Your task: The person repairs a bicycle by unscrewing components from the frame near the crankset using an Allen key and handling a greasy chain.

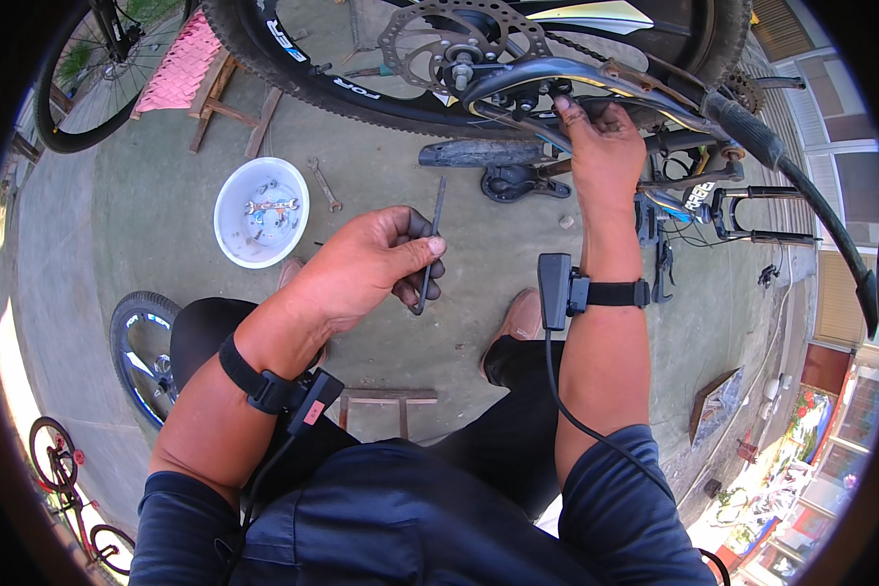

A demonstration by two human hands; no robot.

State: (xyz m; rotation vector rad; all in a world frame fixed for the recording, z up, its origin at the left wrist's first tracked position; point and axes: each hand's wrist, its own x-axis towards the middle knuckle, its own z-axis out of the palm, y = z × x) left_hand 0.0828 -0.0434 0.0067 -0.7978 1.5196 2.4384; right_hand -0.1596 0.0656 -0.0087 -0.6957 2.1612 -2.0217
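Note:
My left hand (366, 256) is closed around a dark hex key (440, 203), pinched between thumb and fingers. Its long arm points up toward the bicycle, and the short bent end hangs below my fingers. My right hand (606, 151) reaches into the rear of the bicycle frame (503, 82), its thumb and fingers curled at a small dark part beside the disc brake rotor (406, 61). What those fingers grip, if anything, is hidden. The rotor sits on the hub of a wheel with a black tyre (361, 115). Blackened fingertips show on both hands.
On the floor at left stand a white bucket (223, 230) with a wrench and small parts inside, and a loose wrench (324, 186). A black saddle (518, 183) lies under the bicycle. A fork (767, 235) is at right. A low wooden stool (391, 397) shows between my legs.

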